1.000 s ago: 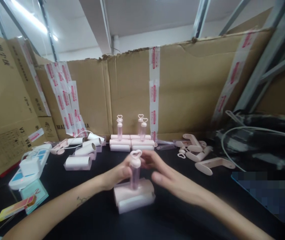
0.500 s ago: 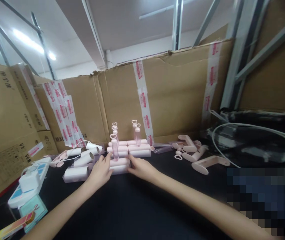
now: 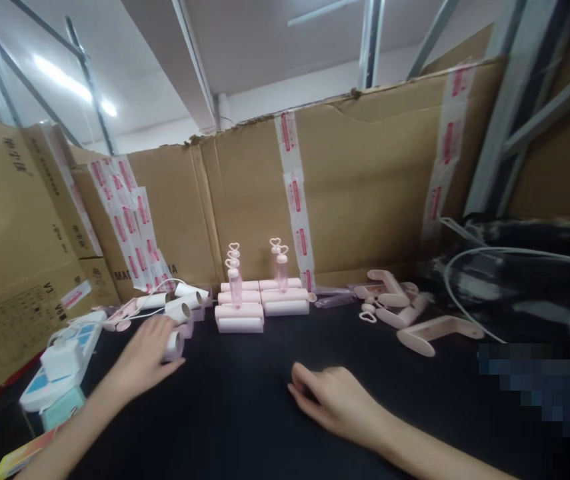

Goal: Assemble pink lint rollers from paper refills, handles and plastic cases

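Note:
My left hand [image 3: 147,357] is over the nearest white lint roll [image 3: 173,345] at the left, its fingers on top and its thumb along the front side. More white lint rolls [image 3: 179,311] lie just behind it. My right hand [image 3: 337,403] is above the black table with fingers curled in, and nothing shows in it. Between and beyond my hands stand several pink lint rollers [image 3: 239,313] in two close columns, with clear pink handles [image 3: 235,287] upright and heart-shaped loops on top.
Loose pink roller frames [image 3: 437,331] lie in a pile at the right, with a heart loop [image 3: 367,317] beside them. Clear purplish covers [image 3: 335,297] lie at the back. A white power strip [image 3: 65,360] and its cables are at the left. Cardboard walls [image 3: 375,187] enclose the table [image 3: 245,407].
Both hands have let go of the front pink lint roller, which now stands against the others. My left hand has moved left to a white lint roll; my right has drawn back toward me.

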Available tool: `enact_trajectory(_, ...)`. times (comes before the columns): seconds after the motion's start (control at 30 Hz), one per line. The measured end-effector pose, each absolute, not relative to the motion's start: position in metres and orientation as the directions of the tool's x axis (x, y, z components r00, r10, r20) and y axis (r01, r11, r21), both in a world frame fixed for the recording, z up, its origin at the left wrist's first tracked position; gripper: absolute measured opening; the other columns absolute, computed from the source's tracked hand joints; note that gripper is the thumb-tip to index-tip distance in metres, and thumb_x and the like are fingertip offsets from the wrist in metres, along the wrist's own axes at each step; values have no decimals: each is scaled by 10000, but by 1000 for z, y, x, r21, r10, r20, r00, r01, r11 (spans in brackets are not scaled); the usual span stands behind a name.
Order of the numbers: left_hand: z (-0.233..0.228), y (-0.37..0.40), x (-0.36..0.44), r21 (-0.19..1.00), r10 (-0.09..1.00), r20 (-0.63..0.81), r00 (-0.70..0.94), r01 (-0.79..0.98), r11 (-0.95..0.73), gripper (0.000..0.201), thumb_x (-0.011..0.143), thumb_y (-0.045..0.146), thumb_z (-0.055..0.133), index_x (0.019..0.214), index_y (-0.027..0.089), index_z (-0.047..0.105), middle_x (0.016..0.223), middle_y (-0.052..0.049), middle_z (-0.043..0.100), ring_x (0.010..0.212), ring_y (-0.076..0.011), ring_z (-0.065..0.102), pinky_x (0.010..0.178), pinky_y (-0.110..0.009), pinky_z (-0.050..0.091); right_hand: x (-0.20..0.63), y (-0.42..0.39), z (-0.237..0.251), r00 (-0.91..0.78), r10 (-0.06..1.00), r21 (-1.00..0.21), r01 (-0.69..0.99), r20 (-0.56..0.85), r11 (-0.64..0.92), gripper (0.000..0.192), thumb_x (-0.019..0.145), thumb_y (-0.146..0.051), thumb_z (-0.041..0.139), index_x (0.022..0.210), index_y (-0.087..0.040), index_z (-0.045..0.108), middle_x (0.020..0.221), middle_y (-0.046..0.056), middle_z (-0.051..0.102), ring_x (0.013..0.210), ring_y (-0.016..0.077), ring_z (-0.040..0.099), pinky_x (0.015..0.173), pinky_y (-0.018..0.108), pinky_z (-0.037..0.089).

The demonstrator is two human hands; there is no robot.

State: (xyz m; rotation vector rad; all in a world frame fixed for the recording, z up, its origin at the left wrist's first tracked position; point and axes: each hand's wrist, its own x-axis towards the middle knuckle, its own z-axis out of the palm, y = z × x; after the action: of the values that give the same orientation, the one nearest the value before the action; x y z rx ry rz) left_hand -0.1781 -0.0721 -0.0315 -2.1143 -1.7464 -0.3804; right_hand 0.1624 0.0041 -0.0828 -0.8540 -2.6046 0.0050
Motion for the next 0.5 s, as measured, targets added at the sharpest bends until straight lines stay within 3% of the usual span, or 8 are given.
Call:
enact_trajectory(0.13, -45, -91, -246, 2, 910, 415, -10, 1000, 10, 704, 646, 587, 626, 1180, 154, 474, 1226, -150, 550, 1157, -353, 500, 968, -458, 394, 173, -1, -78, -728, 606, -222, 565, 319, 795, 170, 891, -286, 390, 781, -214, 499, 620, -1, 643, 554, 164, 621, 517, 233, 320)
enact_trajectory(0.23, -66, -92, -272, 135, 924, 377, -60, 991, 9, 664, 715, 539, 580, 1255, 182, 431, 1284, -123, 540, 1173, -315, 514, 959, -412, 424, 174, -2, -71, -719, 635, -288, 567, 282, 771, 159, 875, -295, 420, 793, -216, 531, 612, -20, 630, 559, 142, 606, 521, 215, 314)
enact_trajectory(0.37, -87, -102, -274, 173, 918, 397, 1, 982, -76, 526, 765, 473, 546, 1252, 292, 460, 1295, -46, 545, 1207, -301, 490, 1016, -460, 375, 178, -2, -65, -716, 663, -356, 574, 219, 737, 146, 844, -309, 475, 760, -213, 545, 581, -32, 601, 540, 125, 574, 522, 202, 308)
enact_trajectory(0.5, -99, -119, -246, 344, 897, 419, -142, 939, -13, 460, 752, 482, 565, 1154, 263, 512, 1199, -57, 560, 1155, -290, 526, 1021, -475, 379, 179, 2, -68, -704, 682, -432, 562, 199, 706, 157, 831, -336, 506, 736, -213, 534, 540, -45, 546, 510, 114, 526, 517, 205, 294)
